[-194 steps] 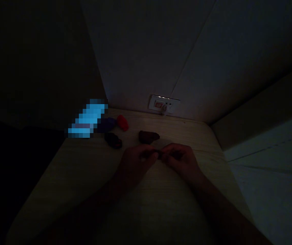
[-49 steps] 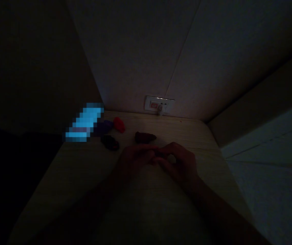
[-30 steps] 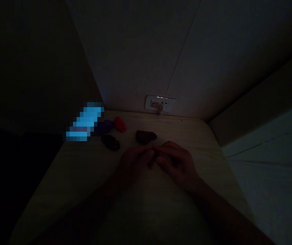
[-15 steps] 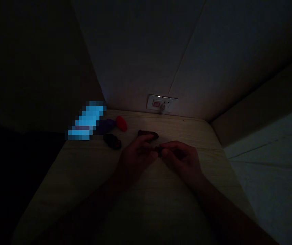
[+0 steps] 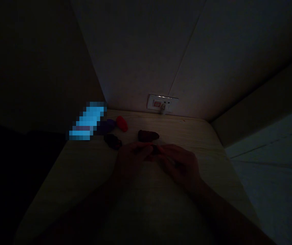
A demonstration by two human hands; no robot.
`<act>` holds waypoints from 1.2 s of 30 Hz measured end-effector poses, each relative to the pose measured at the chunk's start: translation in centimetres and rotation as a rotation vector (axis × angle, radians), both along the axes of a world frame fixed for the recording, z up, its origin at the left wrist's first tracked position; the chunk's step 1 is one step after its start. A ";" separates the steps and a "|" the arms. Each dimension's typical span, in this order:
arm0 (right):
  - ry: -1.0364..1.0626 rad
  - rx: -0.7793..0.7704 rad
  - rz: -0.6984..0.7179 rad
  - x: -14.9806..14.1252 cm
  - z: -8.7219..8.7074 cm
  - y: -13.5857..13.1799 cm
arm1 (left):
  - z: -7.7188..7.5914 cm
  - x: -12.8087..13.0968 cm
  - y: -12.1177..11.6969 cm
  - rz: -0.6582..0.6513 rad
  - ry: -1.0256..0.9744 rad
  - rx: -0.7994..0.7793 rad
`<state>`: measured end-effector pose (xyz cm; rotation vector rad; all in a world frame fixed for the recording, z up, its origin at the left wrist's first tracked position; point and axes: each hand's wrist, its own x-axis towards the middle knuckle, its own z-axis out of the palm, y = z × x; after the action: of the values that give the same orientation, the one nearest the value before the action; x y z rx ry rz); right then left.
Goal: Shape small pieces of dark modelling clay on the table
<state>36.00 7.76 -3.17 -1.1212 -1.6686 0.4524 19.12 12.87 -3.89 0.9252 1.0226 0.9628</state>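
Note:
My left hand (image 5: 132, 158) and my right hand (image 5: 180, 165) meet above the wooden tabletop, fingers closed from both sides around a small dark lump (image 5: 155, 149). The fingers cover much of it, and the dim light hides its details. Just beyond the fingertips lies a larger dark brown, elongated lump (image 5: 148, 136), touched by neither hand. To the left of my left hand rests a black lump (image 5: 112, 141) with reddish spots. Behind that are a purple lump (image 5: 107, 126) and a smooth bright red lump (image 5: 122, 124), close together.
A glowing, pixelated blue rectangle (image 5: 87, 120) stands at the table's back left corner. The wooden table (image 5: 186, 132) meets a wall with a socket plate (image 5: 162, 102), a plug in it. A pale surface (image 5: 276, 183) lies beyond the right edge.
My left fingers have drawn back from over the brown lump, leaving it fully visible. Both hands have closed nearer together around the small dark lump.

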 end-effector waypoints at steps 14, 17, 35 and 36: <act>-0.083 0.093 -0.105 -0.1 0.0 -0.1 | -0.8 0.3 -0.3 -0.029 0.028 0.028; 0.022 0.019 -0.017 0.0 0.1 0.1 | -0.8 0.3 -0.3 -0.026 -0.019 0.022; -0.133 -0.012 -0.004 1.4 -0.9 1.0 | -0.3 0.3 -0.4 -0.169 -0.021 -0.018; -0.161 0.013 0.000 1.4 -1.0 0.9 | -0.3 0.3 -0.4 -0.166 0.015 -0.016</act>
<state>37.43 8.65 -4.14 -1.1734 -1.8083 0.3581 19.41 12.51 -4.17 0.9888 0.9494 0.8093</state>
